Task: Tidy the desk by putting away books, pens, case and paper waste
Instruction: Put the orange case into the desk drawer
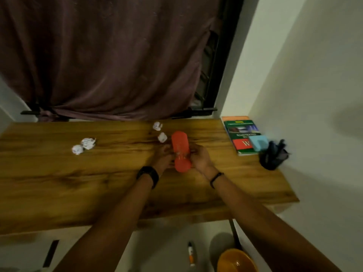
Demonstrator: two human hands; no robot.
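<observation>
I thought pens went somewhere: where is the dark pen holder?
The dark mesh pen holder stands near the wooden desk's right edge by the white wall, beside the stacked books and a light blue object.

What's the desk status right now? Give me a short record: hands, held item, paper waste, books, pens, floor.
left hand: gripping the red case from its left side
right hand: gripping the same case from its right side
paper waste: four crumpled paper balls on the desk; two at left, two just beyond the case
books: stacked at the desk's far right corner, a light blue object on top
pen holder: dark, at the right edge, pens inside
floor: marker and orange bin below the desk
</observation>
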